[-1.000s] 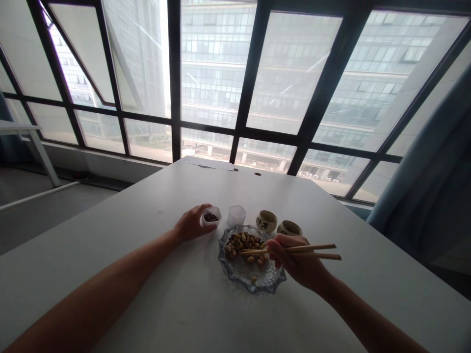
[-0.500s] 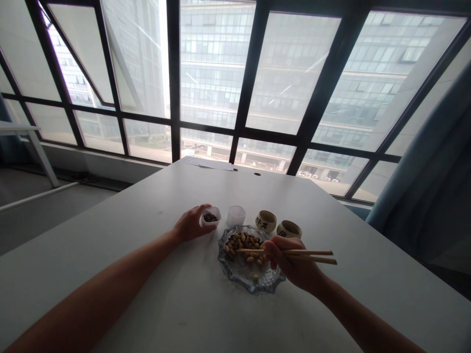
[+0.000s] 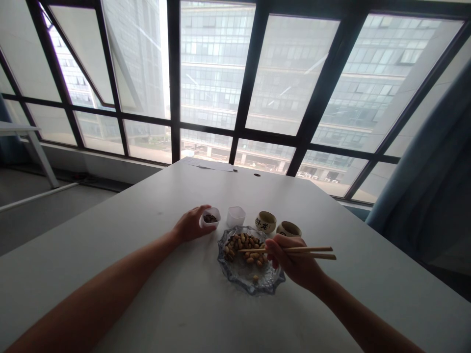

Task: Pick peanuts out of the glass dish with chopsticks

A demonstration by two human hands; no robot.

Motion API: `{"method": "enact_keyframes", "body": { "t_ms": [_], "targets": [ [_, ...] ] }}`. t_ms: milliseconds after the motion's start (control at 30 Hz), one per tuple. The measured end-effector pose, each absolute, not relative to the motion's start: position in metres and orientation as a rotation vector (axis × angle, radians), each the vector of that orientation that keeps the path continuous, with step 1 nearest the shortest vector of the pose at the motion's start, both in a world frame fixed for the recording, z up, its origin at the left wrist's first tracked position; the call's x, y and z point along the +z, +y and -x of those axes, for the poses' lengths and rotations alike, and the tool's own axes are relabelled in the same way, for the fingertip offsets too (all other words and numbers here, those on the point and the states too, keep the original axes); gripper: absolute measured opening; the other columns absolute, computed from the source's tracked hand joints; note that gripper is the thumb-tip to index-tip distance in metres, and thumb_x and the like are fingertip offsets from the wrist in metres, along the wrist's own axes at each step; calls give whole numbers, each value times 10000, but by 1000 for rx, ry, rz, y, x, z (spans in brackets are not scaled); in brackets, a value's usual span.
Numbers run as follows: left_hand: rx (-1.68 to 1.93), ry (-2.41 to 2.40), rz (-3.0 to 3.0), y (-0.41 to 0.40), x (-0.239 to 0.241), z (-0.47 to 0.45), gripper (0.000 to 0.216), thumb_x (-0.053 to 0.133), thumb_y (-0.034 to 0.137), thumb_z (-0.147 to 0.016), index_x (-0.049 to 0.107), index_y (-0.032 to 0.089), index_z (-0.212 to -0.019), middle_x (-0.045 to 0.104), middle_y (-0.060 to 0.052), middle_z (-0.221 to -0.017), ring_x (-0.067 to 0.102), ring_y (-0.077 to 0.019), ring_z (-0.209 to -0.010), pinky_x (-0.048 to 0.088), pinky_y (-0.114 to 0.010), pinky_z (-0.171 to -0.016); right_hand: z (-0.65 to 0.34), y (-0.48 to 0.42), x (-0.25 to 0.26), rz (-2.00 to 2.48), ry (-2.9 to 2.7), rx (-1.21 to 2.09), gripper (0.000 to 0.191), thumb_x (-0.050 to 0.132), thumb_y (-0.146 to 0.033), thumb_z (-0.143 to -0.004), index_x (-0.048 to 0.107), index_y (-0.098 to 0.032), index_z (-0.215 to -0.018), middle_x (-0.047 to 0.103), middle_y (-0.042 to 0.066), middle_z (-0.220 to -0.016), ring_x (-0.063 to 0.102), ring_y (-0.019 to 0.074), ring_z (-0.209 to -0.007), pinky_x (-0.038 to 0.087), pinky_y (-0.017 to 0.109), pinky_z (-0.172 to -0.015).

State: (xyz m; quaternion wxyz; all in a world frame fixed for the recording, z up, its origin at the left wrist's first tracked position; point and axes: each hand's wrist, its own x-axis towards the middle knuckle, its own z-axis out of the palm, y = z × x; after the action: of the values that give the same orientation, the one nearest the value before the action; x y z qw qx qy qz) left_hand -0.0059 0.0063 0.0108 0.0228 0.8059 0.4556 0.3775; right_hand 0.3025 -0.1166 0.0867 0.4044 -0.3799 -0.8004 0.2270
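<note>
My left hand (image 3: 191,224) is wrapped round a small white plastic cup (image 3: 217,215) with dark bits (image 3: 209,218) in it. A pair of wooden chopsticks (image 3: 312,252) is held in my right hand (image 3: 290,257). Their tips reach over a scalloped glass bowl (image 3: 239,281), among brown nuts (image 3: 243,241) that look like pistachios. Whether the tips pinch a nut cannot be made out. A lone nut (image 3: 255,278) lies in the near part of the bowl. Just behind the bowl stands a second white plastic cup (image 3: 236,216).
Two cream ceramic cups with dark characters, a left one (image 3: 265,222) and a right one (image 3: 289,229), stand behind my right hand. Paper sheets (image 3: 209,164) lie at the far end of the white table (image 3: 176,294). Windows and a blue curtain (image 3: 423,162) lie beyond.
The chopsticks have shifted very slightly and their rear ends sit a little closer together. My left hand stays on the cup.
</note>
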Motion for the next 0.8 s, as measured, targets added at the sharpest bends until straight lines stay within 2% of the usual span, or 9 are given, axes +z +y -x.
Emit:
{"method": "enact_keyframes", "body": {
  "t_ms": [200,367,500,700,800],
  "targets": [
    [1163,1416,-2496,6,12,6,650,730,492,-713,549,223,-1277,699,-120,-1198,702,-278,-969,565,-417,-872,-301,-118,86,971,-1969,700,472,566,-555,-918,613,-214,-594,636,18,-507,585,139,-421,450,251,-411],
    [1145,1421,-2512,5,13,6,649,727,485,-721,539,218,-1282,698,-126,-1197,698,-282,-993,565,-413,-876,-307,-104,86,1083,-1470,987,521,660,-690,-770,628,-187,-640,618,16,-445,526,138,-317,406,241,-307],
    [1145,1394,-2515,4,15,5,642,718,474,-731,529,208,-1285,699,-131,-1185,699,-284,-997,566,-414,-879,-315,-89,84,1051,-1108,1083,493,783,-637,-669,631,-169,-635,595,11,-430,528,131,-343,411,219,-293],
    [1187,1378,-2533,3,16,4,636,727,466,-716,542,223,-1274,699,-118,-1194,698,-286,-1017,565,-410,-888,-320,-85,84,1036,-1084,1037,469,773,-608,-706,644,-162,-644,612,33,-462,559,159,-378,432,252,-303],
    [1176,1455,-2484,4,14,5,692,730,492,-708,514,240,-1315,720,-100,-1142,712,-274,-944,575,-394,-828,-324,-89,84,1037,-1229,818,490,685,-662,-773,648,-187,-662,630,31,-475,546,159,-354,429,271,-316]
  ]
}}
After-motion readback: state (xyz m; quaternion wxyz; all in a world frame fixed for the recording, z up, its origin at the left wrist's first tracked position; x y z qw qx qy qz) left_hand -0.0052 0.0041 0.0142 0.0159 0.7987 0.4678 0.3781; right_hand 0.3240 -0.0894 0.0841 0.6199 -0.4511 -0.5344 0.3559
